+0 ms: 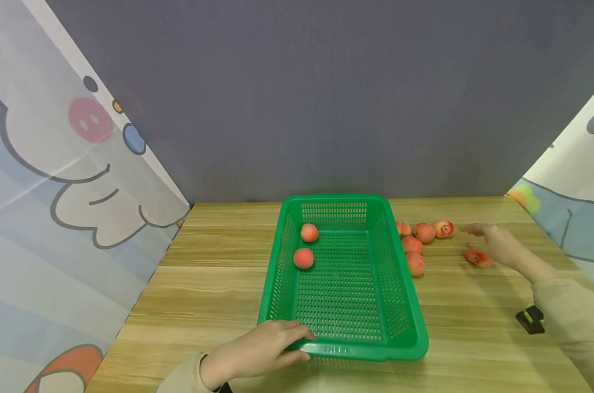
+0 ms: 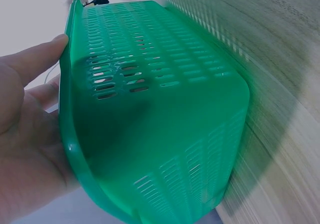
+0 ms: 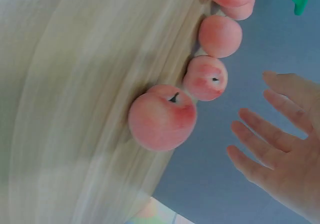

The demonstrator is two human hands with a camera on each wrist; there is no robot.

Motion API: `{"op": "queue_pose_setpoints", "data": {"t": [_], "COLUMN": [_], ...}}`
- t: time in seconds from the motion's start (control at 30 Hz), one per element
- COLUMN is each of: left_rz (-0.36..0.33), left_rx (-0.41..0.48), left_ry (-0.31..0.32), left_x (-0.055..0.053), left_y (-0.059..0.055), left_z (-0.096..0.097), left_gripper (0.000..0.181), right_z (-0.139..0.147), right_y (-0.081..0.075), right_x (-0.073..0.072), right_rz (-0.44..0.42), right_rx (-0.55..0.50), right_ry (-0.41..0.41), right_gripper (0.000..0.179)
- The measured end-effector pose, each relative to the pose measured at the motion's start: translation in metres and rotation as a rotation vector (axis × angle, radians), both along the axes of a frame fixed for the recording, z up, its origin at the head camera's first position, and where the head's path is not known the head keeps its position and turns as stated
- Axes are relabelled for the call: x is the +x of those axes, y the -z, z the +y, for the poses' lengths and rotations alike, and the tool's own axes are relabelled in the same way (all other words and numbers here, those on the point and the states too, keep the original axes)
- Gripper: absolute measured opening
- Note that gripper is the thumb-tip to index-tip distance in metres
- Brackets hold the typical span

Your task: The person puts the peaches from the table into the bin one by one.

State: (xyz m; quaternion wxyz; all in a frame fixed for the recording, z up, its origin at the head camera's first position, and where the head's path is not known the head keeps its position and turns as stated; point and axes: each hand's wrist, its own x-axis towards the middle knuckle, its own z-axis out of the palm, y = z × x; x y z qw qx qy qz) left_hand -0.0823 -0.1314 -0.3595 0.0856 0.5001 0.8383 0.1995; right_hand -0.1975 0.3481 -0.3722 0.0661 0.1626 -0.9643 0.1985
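Observation:
A green plastic basket (image 1: 346,350) with slotted walls stands on the table. My left hand (image 1: 262,350) grips its near rim, thumb on one side and fingers on the other; the left wrist view shows this rim and outer wall (image 2: 155,114) up close. Inside the basket, toward the left, lie two peaches, a farther peach (image 1: 309,233) and a nearer peach (image 1: 303,258). My right hand (image 1: 498,245) hovers over a single peach (image 1: 479,258) at the right, fingers spread and holding nothing. In the right wrist view a gap separates the fingers from that peach (image 3: 162,120).
Several more peaches (image 1: 424,232) sit in a group along the basket's right side, partly hidden by its wall. A grey panel (image 1: 326,98) rises behind the wooden table (image 1: 203,289). Cartoon-printed sheets (image 1: 46,180) border both sides. A small black object (image 1: 530,319) is by the right sleeve.

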Motion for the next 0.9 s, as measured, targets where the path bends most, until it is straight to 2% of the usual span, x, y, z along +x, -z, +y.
{"op": "queue_pose_setpoints", "data": {"t": [0.1,0.33,0.63,0.9], "left_rz": [0.005,0.012,0.019,0.019], "left_rx": [-0.003,-0.002,0.002,0.001], "left_ry": [-0.001,-0.007,-0.005,-0.003], "left_x": [0.0,0.001,0.001,0.001], "left_y": [0.0,0.0,0.0,0.0], "left_z": [0.0,0.0,0.0,-0.001], "left_gripper": [0.028,0.029,0.028,0.029], "right_z": [0.003,0.009,0.015,0.019], "right_y": [0.003,0.007,0.018,0.027], "right_x": [0.0,0.001,0.001,0.002], "right_rz": [-0.008,-0.139,-0.138,-0.084], "right_rx": [0.008,0.035,0.096,0.102], "right_ry": [-0.004,0.038,0.041,0.022], "right_gripper": [0.034,0.036,0.04,0.044]}}
